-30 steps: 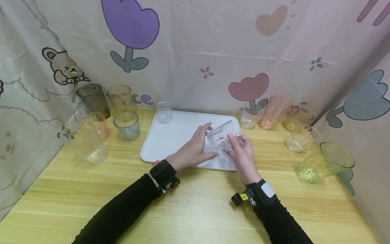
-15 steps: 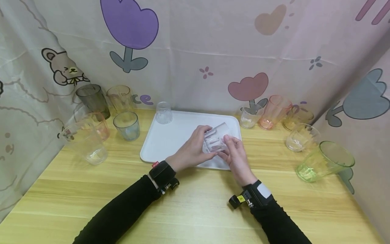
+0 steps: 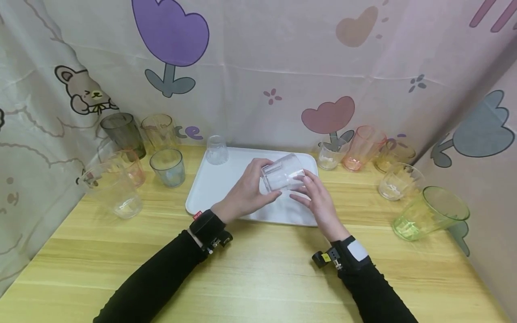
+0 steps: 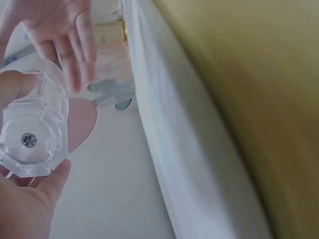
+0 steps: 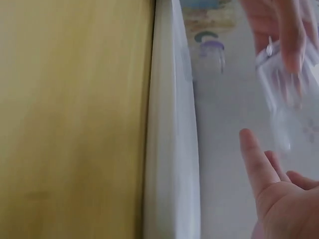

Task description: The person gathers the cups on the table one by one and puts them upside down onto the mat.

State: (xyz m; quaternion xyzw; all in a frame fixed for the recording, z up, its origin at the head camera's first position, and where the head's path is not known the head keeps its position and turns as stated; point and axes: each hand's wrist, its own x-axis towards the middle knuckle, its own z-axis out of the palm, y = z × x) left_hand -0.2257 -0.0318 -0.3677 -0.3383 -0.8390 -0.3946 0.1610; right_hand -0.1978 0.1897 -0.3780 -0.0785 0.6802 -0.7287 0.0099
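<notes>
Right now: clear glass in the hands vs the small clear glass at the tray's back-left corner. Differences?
The held glass is up in the air above the white tray; the small clear glass stands at the tray's back-left corner. The held glass is tipped on its side, gripped by the left hand with the right hand at it; the small clear glass is untouched and stands straight. Both are clear and colourless.

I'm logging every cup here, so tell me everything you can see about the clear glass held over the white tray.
The clear glass is a short, colourless, faceted tumbler with a thick base bearing a small round sticker. It looks empty. It is tipped on its side above the white tray, not resting on it. The left hand grips it with thumb and fingers; the right hand has straight fingers at its other side.
</notes>
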